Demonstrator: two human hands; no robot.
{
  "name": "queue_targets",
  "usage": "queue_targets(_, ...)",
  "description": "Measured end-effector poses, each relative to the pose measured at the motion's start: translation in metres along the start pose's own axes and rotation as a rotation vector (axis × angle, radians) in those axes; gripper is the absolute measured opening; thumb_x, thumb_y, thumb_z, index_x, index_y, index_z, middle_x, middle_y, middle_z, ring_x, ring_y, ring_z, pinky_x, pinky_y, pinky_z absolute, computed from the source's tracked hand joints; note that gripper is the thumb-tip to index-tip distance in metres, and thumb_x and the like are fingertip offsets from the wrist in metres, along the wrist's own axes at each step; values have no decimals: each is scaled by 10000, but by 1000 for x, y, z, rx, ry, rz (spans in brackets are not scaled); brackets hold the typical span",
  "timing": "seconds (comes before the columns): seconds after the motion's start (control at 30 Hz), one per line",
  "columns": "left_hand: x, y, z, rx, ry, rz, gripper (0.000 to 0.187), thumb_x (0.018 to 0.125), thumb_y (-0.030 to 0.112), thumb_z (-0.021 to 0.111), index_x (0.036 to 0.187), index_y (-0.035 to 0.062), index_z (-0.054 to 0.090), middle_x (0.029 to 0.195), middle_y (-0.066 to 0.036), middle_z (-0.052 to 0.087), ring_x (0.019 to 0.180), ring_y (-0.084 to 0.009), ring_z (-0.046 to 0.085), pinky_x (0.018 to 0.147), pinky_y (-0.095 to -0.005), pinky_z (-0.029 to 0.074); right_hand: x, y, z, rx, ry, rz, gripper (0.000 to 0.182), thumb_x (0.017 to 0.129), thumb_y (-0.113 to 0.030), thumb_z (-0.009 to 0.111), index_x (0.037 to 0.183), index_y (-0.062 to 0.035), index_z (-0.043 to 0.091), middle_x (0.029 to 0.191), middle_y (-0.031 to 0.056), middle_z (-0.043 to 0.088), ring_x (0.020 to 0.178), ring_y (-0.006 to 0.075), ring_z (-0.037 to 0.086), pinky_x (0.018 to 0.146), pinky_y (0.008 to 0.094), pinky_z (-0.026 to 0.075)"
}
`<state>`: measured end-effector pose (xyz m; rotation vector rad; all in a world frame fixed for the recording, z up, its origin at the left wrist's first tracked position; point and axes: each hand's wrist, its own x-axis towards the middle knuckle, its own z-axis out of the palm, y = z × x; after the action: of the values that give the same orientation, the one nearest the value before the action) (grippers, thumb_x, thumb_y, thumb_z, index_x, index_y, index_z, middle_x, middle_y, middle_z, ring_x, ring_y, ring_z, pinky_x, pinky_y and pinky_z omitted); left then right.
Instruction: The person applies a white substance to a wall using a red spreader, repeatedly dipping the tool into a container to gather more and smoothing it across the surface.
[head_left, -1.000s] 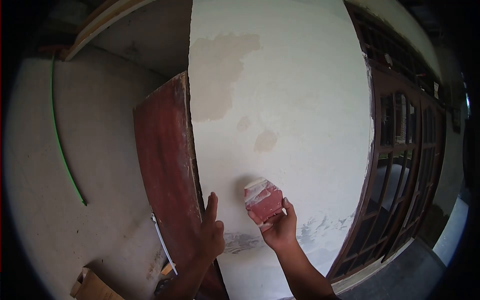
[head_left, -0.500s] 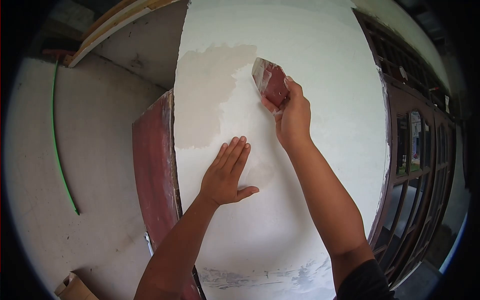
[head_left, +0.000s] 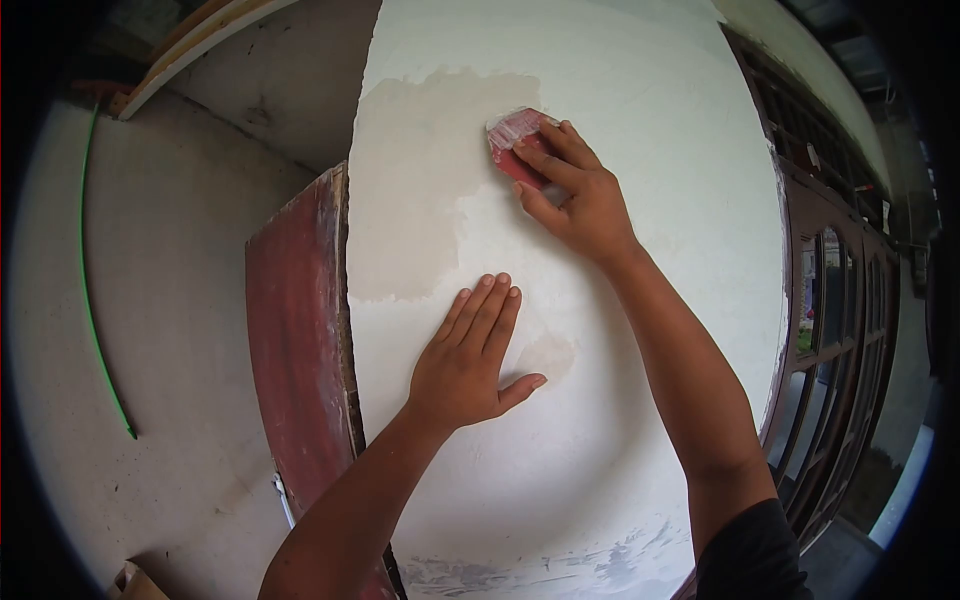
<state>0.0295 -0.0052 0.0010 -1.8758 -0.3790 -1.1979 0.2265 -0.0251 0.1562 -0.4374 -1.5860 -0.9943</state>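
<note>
A red putty scraper (head_left: 514, 158) with pale putty smeared on its upper part is in my right hand (head_left: 580, 195). My fingers stretch across its face and hold it low against the white wall (head_left: 690, 230), at the right edge of a beige-grey damp-looking patch (head_left: 405, 190). The scraper's far side is hidden. Lower down, my left hand (head_left: 465, 360) lies flat on the wall, fingers straight and thumb out to the side, with nothing in it. A small beige patch (head_left: 548, 357) shows just right of its thumb.
Left of the wall stands a reddish-brown door (head_left: 295, 340) with a worn edge. A green hose-like strip (head_left: 92, 310) hangs on the grey wall beyond. Dark wooden doors with glass panes (head_left: 830, 300) are at right. A cardboard box (head_left: 135, 582) sits bottom left.
My right hand has rolled over, turning the scraper from a raised, tilted hold to one laid against the wall. My left hand stays flat on the wall, and the view has shifted slightly.
</note>
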Motion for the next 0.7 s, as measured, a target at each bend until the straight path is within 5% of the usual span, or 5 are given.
queue_targets(0.7,0,0,-1,7,-27,-2,945,909,535,701,1537,-85,361,1588,-285,381,1505,-418,353,1225,-548,300,-22,0,-7,-228,-59,-133,412,878,-295,751,1276,-189,737,1457,147,596,1442,399,462,1070,460,527)
